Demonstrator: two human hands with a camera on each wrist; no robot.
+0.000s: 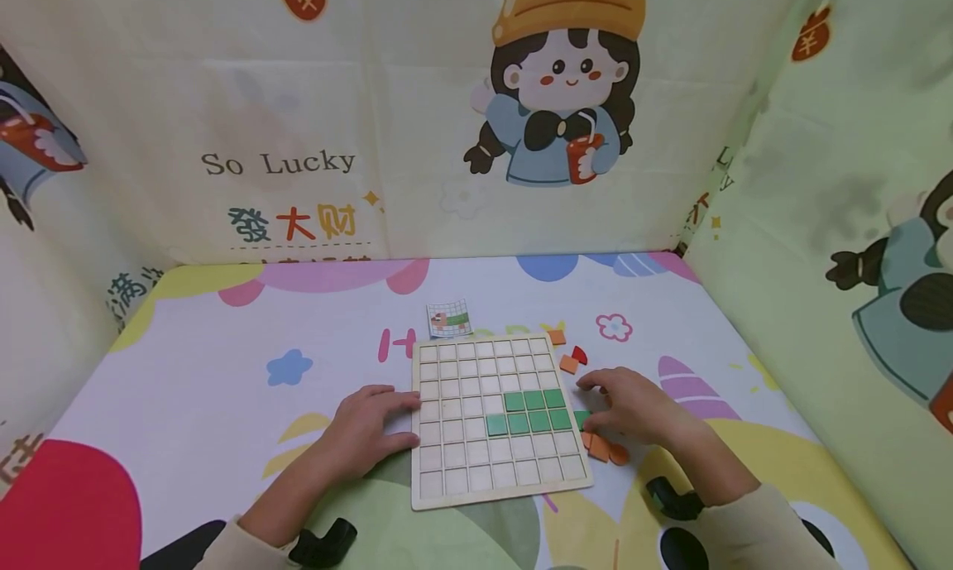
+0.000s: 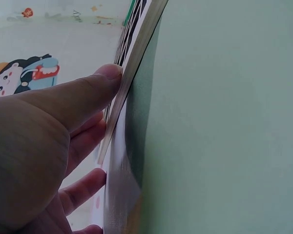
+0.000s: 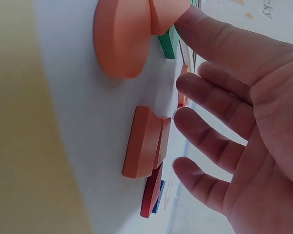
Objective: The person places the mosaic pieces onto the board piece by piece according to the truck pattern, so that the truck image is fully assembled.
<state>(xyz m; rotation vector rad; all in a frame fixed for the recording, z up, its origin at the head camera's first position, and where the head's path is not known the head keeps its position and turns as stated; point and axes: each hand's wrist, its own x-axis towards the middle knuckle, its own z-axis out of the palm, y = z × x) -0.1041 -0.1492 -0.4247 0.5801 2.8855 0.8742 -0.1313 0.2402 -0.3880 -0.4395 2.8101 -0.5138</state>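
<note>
A wooden grid board [image 1: 454,497] lies on the table with two rows of green square tiles [image 1: 518,423] in its cells. My left hand [image 1: 365,429] steadies the board's left edge; the thumb [image 2: 95,87] and fingertips touch its side. Beyond the right edge, my right hand [image 1: 636,400] hovers low over loose pieces, fingers spread and relaxed, nothing between them. A loose green tile [image 1: 581,420] lies by the board, close to the right thumb [image 3: 210,34]. Orange pieces [image 1: 598,447] cluster just below that hand. In the right wrist view, a rounded orange piece [image 3: 121,39] is nearest the thumb.
A small picture card [image 1: 449,318] with a gridded pattern lies behind the board. Further orange squares [image 1: 556,337] and a red piece [image 1: 579,355] lie near the board's upper right. A printed cloth wall [image 1: 417,140] rises behind the table, with others at both sides.
</note>
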